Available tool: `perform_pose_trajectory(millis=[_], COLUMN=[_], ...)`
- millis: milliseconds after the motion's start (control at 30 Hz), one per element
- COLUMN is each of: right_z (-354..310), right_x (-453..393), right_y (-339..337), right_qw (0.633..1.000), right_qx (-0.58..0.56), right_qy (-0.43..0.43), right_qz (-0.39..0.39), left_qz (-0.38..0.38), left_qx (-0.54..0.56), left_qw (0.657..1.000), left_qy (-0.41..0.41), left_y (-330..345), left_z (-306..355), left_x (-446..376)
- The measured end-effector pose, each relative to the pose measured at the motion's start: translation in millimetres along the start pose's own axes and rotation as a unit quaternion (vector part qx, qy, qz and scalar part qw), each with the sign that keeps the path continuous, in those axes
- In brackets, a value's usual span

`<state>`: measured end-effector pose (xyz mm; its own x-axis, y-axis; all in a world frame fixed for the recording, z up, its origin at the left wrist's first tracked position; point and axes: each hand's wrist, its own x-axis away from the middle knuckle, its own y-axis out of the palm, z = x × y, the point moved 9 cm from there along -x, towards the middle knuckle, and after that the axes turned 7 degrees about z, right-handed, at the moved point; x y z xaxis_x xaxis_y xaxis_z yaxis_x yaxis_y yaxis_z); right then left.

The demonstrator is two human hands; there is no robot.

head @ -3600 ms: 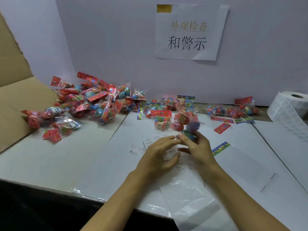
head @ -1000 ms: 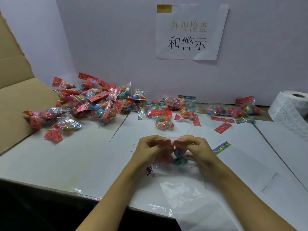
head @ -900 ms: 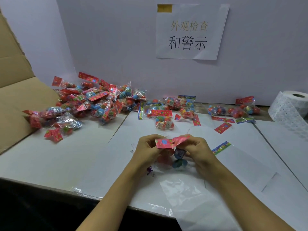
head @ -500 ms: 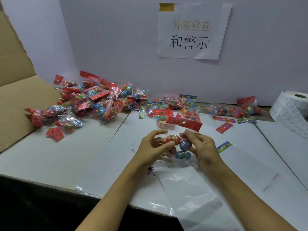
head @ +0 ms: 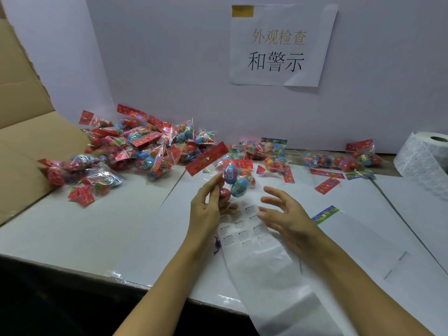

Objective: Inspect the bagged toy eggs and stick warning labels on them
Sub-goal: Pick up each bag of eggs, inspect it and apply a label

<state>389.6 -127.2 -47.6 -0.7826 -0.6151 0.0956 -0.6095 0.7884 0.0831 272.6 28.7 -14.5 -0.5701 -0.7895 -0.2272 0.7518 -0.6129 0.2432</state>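
A clear strip of small printed warning labels [head: 242, 229] lies on the white table [head: 72, 234] nearest me, its print too fine to read. Just above it the left hand [head: 206, 209] pinches a clear bag of toy eggs [head: 232, 178] with a red header card, held off the table; blue, purple and red eggs show inside. The right hand [head: 283, 214] hovers beside it, fingers spread, holding nothing. Farther back lie heaped bagged eggs [head: 135, 151], and the wall sign [head: 278, 44] reads "外观检查 和警示".

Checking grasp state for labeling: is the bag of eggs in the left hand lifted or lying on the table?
Lifted. The left hand holds the bag of eggs up above the label sheet; the right hand is open beside it, apart.
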Motion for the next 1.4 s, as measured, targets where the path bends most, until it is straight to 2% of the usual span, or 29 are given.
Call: perform_pose_trajectory(millis=[67, 200, 333, 467, 600, 700, 800, 933, 1033, 1133, 1233, 1400], right_z=[1, -20, -37, -42, -46, -48, -50, -69, -75, -64, -59, -58], right_x=[1, 1, 9, 16, 20, 20, 20, 35, 42, 38, 36, 34], right_y=[0, -26, -48, -52, -56, -51, -40, -20, -2, 12, 16, 10], right_qw=[1.000, 0.987, 0.962, 0.943, 0.929, 0.931, 0.928, 0.872, 0.861, 0.872, 0.872, 0.879], right_qx=[0.005, -0.026, -0.017, -0.060, -0.036, 0.028, 0.144, 0.280, 0.299, 0.321, 0.329, 0.308], right_qy=[0.000, -0.074, -0.140, -0.183, -0.210, -0.213, -0.222, -0.324, -0.378, -0.356, -0.352, -0.348], right_qz=[0.010, 0.142, 0.232, 0.273, 0.303, 0.294, 0.262, 0.239, 0.164, 0.098, 0.091, 0.104], left_qz=[0.004, -0.001, -0.075, -0.160, -0.172, -0.148, -0.101, -0.073, -0.091, -0.104, -0.125, -0.161], left_qx=[-0.021, -0.089, -0.114, -0.104, -0.089, -0.069, -0.052, -0.089, -0.088, -0.075, -0.048, -0.069], left_qw=[1.000, 0.994, 0.990, 0.980, 0.981, 0.987, 0.994, 0.993, 0.991, 0.992, 0.991, 0.984], left_qy=[0.016, 0.057, 0.037, 0.059, 0.013, 0.002, 0.004, 0.035, 0.043, 0.020, 0.009, 0.036], left_y=[-2, -4, 9, 27, 30, 26, 15, 11, 17, 19, 21, 26], left_z=[0, 7, 0, 0, -7, -10, -9, -3, 1, -2, -6, -1], left_x=[-2, -1, 6, 18, 18, 14, 9, 9, 14, 14, 14, 19])
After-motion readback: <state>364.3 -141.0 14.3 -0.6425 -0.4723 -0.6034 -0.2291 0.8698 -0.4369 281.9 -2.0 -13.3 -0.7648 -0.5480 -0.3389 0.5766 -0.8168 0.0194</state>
